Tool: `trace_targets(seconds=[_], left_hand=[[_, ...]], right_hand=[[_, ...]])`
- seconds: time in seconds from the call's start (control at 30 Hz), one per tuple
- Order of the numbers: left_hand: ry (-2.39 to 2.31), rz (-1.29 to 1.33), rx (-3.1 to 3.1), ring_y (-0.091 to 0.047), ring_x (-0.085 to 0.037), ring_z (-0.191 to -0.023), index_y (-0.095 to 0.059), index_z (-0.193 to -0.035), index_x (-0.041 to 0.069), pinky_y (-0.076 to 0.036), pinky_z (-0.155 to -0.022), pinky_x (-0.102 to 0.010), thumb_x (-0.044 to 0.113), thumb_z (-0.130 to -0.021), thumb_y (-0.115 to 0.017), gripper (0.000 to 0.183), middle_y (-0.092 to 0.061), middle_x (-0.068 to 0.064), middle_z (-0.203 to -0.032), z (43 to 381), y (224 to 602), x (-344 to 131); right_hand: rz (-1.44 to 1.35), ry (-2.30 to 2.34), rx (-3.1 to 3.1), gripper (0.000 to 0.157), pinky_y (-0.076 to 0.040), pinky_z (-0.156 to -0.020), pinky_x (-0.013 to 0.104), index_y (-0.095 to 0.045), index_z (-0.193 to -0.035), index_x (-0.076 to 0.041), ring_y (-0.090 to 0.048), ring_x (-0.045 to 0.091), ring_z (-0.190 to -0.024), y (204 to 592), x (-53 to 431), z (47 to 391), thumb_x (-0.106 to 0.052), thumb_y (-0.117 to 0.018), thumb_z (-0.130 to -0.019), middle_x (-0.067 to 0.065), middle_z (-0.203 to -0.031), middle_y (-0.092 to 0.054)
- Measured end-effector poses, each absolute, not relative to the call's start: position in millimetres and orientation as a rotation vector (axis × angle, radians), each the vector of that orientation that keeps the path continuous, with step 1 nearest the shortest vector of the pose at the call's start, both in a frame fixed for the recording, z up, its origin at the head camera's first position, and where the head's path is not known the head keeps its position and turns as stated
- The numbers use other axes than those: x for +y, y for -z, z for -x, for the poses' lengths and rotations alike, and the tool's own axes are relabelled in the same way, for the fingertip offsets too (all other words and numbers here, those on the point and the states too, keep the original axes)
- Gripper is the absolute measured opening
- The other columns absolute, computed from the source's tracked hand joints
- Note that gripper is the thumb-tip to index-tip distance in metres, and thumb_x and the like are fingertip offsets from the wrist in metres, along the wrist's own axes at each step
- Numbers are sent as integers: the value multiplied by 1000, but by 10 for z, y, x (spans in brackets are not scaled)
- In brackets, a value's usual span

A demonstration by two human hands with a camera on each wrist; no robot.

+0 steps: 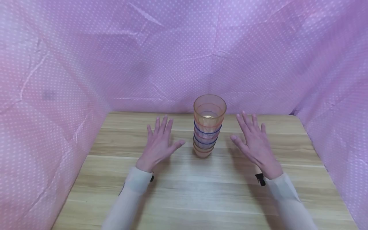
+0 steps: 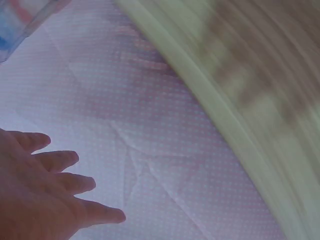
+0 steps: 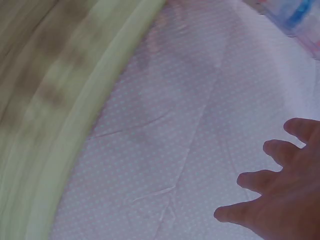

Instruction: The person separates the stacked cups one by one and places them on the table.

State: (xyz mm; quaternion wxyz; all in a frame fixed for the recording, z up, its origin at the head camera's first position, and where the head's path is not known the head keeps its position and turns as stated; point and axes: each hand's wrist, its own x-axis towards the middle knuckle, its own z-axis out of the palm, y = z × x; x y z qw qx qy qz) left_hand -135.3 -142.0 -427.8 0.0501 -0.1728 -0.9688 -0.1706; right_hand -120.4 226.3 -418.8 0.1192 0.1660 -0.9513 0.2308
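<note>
A tall stack of nested clear plastic cups (image 1: 207, 127) stands upright on the table, mouths up, with amber, red and blue rims. To its left is my left hand (image 1: 158, 143), fingers straight and spread, thumb toward the cups without touching them. On the other side my right hand (image 1: 254, 143) is spread the same way, also apart from the stack. In the left wrist view the left hand (image 2: 45, 190) shows extended fingers and holds nothing. The right wrist view shows the right hand (image 3: 280, 185) likewise, with part of the cups (image 3: 292, 15) in the upper corner.
A light wood-grain table (image 1: 184, 191) lies under both hands. Pink cloth with white dots (image 1: 172, 57) hangs behind the table's back edge and along both sides. Shadows of the hands fall on the tabletop.
</note>
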Motion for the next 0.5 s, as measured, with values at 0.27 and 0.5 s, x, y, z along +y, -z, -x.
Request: trace_targets(seconds=[0.27, 0.5], left_hand=[[757, 584, -2804, -9, -43, -157, -20, -166, 10, 2, -120, -75, 87, -91, -37, 110, -17, -13, -172, 1342, 4124, -1261], [1002, 641, -2736, -9, -34, -158, -22, -165, 9, 1, -123, -71, 91, -88, -34, 114, -21, -10, -172, 1366, 3998, -1137]], right_hand=[[-551, -907, -2649, 74, -4, -120, 78, -21, -167, -17, -7, 44, -157, 4038, 2171, 1157, -58, -39, -108, 14, -171, -19], [-591, -999, -2569, 74, -3, -123, 73, -24, -166, -16, -8, 39, -158, 3884, 2079, 1131, -60, -37, -108, 9, -172, -18]])
